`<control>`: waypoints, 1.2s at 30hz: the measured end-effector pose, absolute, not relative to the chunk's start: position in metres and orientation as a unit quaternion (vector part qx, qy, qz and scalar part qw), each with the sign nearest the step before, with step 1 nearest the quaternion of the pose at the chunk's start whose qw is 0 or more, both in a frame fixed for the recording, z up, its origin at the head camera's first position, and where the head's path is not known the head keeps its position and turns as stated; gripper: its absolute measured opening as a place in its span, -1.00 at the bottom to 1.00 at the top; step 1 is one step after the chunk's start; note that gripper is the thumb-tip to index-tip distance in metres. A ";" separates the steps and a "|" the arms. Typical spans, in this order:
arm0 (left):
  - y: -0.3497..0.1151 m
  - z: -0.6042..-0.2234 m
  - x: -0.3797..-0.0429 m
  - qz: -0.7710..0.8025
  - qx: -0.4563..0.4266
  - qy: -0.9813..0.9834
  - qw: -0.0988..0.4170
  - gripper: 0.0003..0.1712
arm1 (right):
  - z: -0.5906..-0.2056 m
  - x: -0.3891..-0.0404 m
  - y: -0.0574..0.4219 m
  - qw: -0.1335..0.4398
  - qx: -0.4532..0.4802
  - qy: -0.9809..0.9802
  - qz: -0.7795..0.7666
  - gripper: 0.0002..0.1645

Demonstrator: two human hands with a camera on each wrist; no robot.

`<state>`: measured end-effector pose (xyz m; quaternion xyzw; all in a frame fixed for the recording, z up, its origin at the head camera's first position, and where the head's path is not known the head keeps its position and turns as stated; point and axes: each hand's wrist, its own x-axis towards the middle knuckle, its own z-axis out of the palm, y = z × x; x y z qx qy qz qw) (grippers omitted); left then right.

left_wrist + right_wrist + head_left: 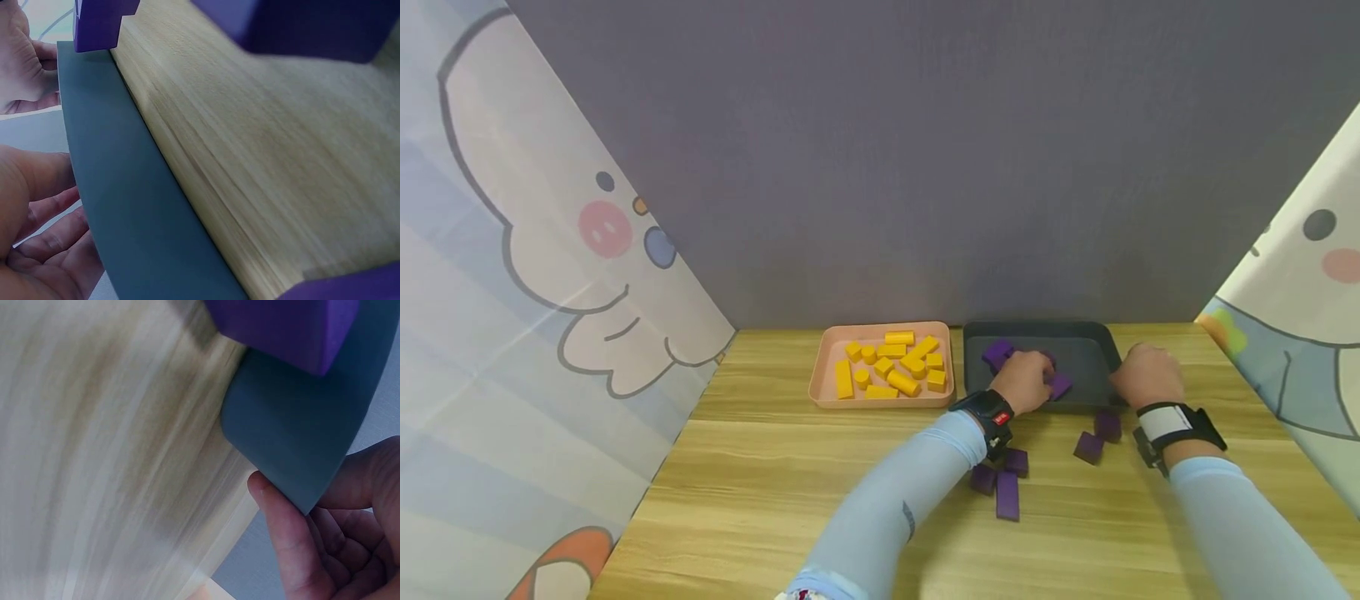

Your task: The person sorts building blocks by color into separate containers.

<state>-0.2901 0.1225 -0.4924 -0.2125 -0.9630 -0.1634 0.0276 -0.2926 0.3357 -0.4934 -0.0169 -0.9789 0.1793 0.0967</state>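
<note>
My left hand (pixel 1024 382) reaches over the near wall of a dark grey tray (pixel 1084 333), among purple blocks (pixel 998 353). In the left wrist view, the tray wall (pixel 137 181) hides the fingertips of the left hand (pixel 44 225), so whether they hold a block is unclear. My right hand (pixel 1150 375) is at the tray's near right corner. The right wrist view shows the right hand (pixel 331 531) pinching the tray's wall, the index finger outside and the thumb behind it. A purple block (pixel 1060 385) lies in the tray beside the left fingers.
A pink tray (pixel 814 392) with several yellow blocks (pixel 844 379) stands left of the dark one. Loose purple blocks (pixel 1008 496) lie on the wooden table (pixel 737 500), with two more purple blocks (pixel 1088 448) near the right wrist. A grey panel (pixel 887 167) rises behind the trays.
</note>
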 end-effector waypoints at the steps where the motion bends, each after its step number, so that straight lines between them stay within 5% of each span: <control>1: 0.122 -0.492 -0.290 -0.164 -0.212 -0.963 0.027 -0.73 | -0.494 -0.293 0.336 0.098 -0.016 -0.979 0.179 -0.69; 18: 0.108 -0.458 -0.280 -0.205 -0.242 -0.948 0.031 -0.73 | -0.492 -0.293 0.338 0.102 -0.003 -0.977 0.186 -0.71; 36: 0.026 -0.389 -0.232 -0.301 -0.281 -0.905 0.113 -0.56 | -0.496 -0.297 0.347 0.097 0.003 -0.976 0.194 -0.70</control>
